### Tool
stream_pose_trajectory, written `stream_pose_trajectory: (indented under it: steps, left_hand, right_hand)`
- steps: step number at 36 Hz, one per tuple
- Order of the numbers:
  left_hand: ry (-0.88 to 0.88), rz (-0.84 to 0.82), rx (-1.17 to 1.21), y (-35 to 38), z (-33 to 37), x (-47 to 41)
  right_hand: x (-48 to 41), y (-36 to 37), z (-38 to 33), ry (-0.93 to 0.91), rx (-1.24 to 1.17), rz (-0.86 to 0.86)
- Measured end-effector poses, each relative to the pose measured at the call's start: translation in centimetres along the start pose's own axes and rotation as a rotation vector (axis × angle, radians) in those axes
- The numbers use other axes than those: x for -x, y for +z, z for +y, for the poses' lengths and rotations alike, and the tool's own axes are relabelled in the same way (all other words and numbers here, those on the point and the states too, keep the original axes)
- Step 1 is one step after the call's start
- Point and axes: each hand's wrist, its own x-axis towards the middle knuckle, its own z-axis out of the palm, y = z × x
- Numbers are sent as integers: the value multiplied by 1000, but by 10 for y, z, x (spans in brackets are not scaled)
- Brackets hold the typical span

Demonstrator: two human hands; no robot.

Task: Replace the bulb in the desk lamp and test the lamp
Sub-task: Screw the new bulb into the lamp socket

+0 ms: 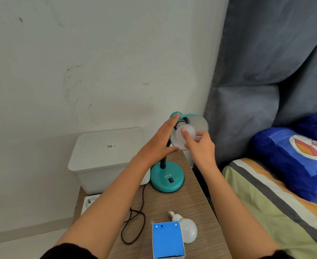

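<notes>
Low in the frame, a blue box [168, 240] and a loose bulb [186, 228] lie on the table [196, 199]. Above them, at centre frame, the left hand [161, 141], fingers straight, steadies the teal lamp shade [200, 124] from behind. The right hand [200, 144] is the nearer one to the fitted bulb [184, 133]. Its grip seems closed round that bulb, though blur obscures it. The bulb's long axis runs from the socket, upper left, down-right toward that hand.

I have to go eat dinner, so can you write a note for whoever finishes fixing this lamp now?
The left hand is open, flat against the lamp shade, steadying it.
The right hand grips the bulb in the socket.
A second bulb lies on the table beside the blue box.
Lamp unlit; I cannot tell which bulb is new.
To do: finish the swap, then press the switch on the base.
</notes>
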Motion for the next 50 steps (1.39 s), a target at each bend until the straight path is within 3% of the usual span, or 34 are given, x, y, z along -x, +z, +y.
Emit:
stream_pose_trajectory:
  steps: [4, 9, 14, 18, 23, 28, 47, 50]
  left_hand:
    - [3, -6, 8, -1, 3, 1]
    - [3, -2, 8, 0, 1, -1]
    - [-1, -8, 5, 0, 2, 0]
    - [-3, -7, 25, 0, 1, 0]
    - [1, 1, 10, 0, 0, 0]
    - [7, 2, 21, 1, 0, 0]
    - [9, -1, 15, 2, 0, -1]
    - [8, -7, 17, 1, 0, 0]
  right_hand:
    - [-1, 1, 1, 42, -56, -14]
    - [2, 2, -1, -39, 35, -43]
    - [0, 1, -3, 30, -69, -48]
    - [1, 1, -3, -31, 18, -44]
    - [0, -1, -1, 33, -28, -44]
    - [0, -1, -2, -76, 58, -23]
    - [0, -1, -5, -53, 63, -5]
    - [1, -2, -3, -138, 111, 19]
